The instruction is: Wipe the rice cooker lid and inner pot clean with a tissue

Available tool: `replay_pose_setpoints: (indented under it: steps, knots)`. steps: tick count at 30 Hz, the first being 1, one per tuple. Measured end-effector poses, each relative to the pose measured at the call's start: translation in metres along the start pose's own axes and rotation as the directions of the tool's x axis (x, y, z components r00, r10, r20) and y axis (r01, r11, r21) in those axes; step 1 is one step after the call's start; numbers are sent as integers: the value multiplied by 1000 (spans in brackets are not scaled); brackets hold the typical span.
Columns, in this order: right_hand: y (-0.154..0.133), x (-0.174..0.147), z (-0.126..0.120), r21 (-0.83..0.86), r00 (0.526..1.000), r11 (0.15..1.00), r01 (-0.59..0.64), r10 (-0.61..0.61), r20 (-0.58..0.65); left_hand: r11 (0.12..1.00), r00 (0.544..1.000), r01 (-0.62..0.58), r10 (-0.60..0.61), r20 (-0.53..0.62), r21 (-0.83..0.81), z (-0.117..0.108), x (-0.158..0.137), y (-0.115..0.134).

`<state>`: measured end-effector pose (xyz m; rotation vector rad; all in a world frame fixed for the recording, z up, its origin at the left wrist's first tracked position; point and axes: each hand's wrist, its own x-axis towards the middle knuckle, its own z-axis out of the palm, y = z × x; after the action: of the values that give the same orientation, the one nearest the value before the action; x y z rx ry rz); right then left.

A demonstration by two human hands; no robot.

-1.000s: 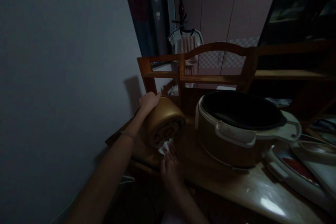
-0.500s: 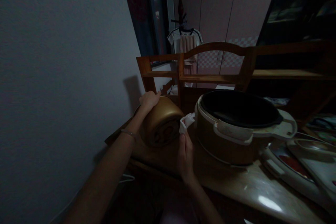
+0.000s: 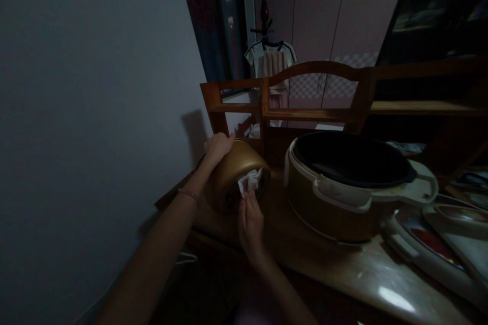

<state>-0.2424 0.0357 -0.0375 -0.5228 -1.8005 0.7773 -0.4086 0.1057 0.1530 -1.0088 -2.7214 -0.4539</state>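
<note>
Gold-coloured, rounded, metallic-looking vessel tipped on its side near the left end of the brown wooden desk. Underside dim, partly covered by crumpled white tissue. Left hand curled over the upper rim, gripping; fingertips hidden. Right hand nearly closed, pinching the tissue against the underside.

Home room, pink cupboard, hanging clothes

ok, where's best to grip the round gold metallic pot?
Likely its raised far rim, from above: the round gold metallic pot is tipped, base turned toward the camera, leaving that edge high, where the left hand holds it.
</note>
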Motion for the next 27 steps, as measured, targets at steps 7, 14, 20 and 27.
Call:
replay_pose_setpoints:
  steps: [7,14,20,27]
  knots:
    - [10,-14,8,-121,987,980,158,-158,14,1000,1000,-20,20,12,-2,6,7,-3]
    - [6,-21,-1,-136,971,965,224,-209,113,1000,1000,-5,5,5,5,3,4,0]
    - [5,-33,-9,-123,963,972,201,-173,206,1000,1000,0,0,-8,7,-1,-1,1]
    - [16,-43,-11,-146,981,986,78,-50,190,1000,1000,-3,3,-7,5,4,5,-1]
